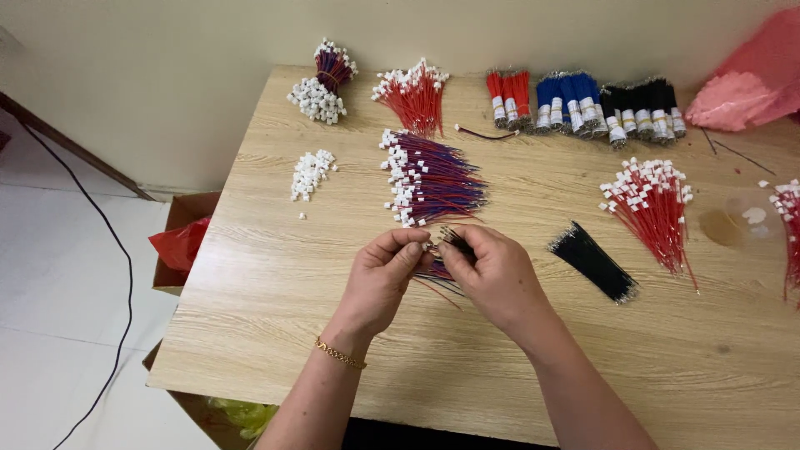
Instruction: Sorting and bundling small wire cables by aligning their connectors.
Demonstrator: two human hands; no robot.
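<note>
My left hand (385, 275) and my right hand (498, 275) meet over the middle of a light wooden table (333, 358). Together they pinch a small bunch of thin wires (443, 250) with red, blue and black strands; loose ends trail below the fingers. My left fingertips press on what looks like a small white connector at the wires' top. A gold bracelet sits on my left wrist. Just beyond my hands lies a fan of red-and-blue wires with white connectors (429, 179).
Loose white connectors (310, 173) lie at left. A black wire bundle (593, 260) and red wires with white plugs (654, 208) lie at right. Banded red, blue and black bundles (583, 104) line the back. Pink plastic bag (750, 79) far right. Cardboard box (179, 242) beside the table.
</note>
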